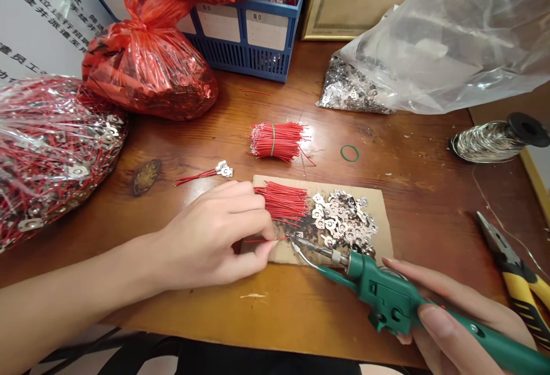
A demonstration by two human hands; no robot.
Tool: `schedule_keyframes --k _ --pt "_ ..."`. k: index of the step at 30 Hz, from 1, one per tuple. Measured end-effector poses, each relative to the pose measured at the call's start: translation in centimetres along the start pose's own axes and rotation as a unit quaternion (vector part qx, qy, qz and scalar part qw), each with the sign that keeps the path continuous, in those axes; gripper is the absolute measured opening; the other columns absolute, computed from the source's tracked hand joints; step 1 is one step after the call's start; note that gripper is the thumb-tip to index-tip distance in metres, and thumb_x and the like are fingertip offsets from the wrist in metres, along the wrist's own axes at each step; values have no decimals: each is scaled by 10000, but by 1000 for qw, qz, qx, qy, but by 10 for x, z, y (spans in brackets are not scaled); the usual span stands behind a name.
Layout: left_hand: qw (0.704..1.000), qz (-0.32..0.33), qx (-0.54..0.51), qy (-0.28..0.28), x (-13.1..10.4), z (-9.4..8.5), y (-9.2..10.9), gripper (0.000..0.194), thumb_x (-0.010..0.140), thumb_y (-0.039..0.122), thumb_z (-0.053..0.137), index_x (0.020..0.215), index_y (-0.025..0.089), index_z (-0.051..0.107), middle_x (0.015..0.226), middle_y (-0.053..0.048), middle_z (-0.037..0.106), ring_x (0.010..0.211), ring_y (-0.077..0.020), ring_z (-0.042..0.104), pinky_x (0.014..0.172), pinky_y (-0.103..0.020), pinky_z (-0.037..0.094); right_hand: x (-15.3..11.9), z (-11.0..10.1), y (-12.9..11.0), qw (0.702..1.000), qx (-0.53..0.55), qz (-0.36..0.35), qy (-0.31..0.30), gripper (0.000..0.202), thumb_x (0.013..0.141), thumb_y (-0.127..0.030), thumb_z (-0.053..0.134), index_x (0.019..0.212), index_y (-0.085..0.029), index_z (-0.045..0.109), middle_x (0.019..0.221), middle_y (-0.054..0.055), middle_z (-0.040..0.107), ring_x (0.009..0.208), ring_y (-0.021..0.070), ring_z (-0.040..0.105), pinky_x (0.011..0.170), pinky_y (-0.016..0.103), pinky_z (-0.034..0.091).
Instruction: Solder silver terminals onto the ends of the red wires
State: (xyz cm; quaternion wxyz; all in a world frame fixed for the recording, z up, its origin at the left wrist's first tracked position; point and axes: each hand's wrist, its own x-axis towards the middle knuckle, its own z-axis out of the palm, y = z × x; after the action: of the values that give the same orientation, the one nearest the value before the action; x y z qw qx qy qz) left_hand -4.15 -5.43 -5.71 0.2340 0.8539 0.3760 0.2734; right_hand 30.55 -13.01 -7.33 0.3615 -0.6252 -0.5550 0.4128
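My left hand (219,231) pinches a single red wire (281,239) between thumb and fingertips, low over a piece of cardboard (384,226). In my right hand (455,312) is a green soldering iron (387,295), its tip touching or nearly touching the wire's end at a small metal tab (298,234). A thin solder feed tube curves beside the tip. Loose red wires (286,202) lie on the cardboard just beyond my left fingers. To their right is a pile of silvery metal tabs (344,217).
Behind stand a banded bundle of red wires (279,140), a green rubber band (349,153) and joined pieces (223,169). Bags (150,65) and a blue basket (266,36) fill the back left. Right are a solder spool (490,141), pliers (511,266) and a clear bag (429,48).
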Motion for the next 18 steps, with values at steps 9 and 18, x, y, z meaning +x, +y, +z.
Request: schedule_keyframes --k 9,18 --pt "1000 -2 -2 2 0 0 0 179 933 86 667 793 197 664 729 20 615 694 -152 466 709 -325 357 0 5 -3 1000 4 12 14 324 965 -446 753 1184 -243 878 822 96 823 475 233 721 398 291 550" --pt "1000 -6 -13 4 -3 2 -2 160 950 100 656 831 203 687 732 17 619 710 -159 474 724 -330 352 -2 7 -3 1000 2 0 25 304 978 -422 751 1188 -242 876 857 113 827 491 239 724 388 300 547"
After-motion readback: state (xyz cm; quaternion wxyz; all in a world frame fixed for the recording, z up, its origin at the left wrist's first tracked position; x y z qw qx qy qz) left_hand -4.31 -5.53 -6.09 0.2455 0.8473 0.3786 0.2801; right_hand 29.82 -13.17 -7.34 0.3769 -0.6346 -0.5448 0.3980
